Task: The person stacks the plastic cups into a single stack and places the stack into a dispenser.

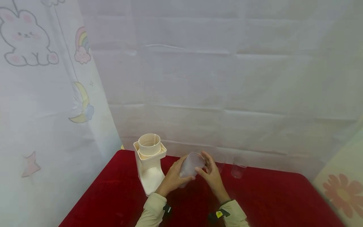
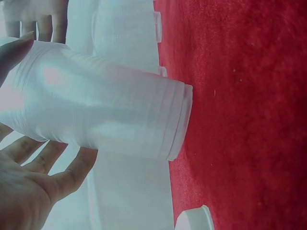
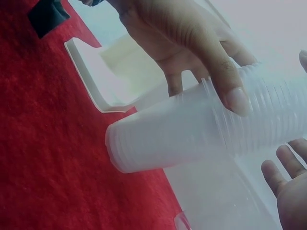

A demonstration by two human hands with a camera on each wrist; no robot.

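Note:
A stack of clear plastic cups [image 1: 189,167] is tilted above the table, its rims toward the upper right in the head view. My left hand [image 1: 175,175] grips it around the side, the thumb [image 3: 236,98] across the ribbed rims in the right wrist view. Close to the rim end, my right hand [image 1: 211,175] has its fingers spread. In the right wrist view those right fingers [image 3: 274,177] are extended, apart from the stack's side. Whether the right thumb touches the rim cannot be told.
Left of the hands, a cream plastic stand [image 1: 151,176] with a round tube [image 1: 149,145] on top stands on the red-covered table [image 1: 272,195]. Two clear cups, a nearer one [image 1: 239,168] and one partly behind the right hand [image 1: 221,164], stand near the back edge. A white sheet hangs behind.

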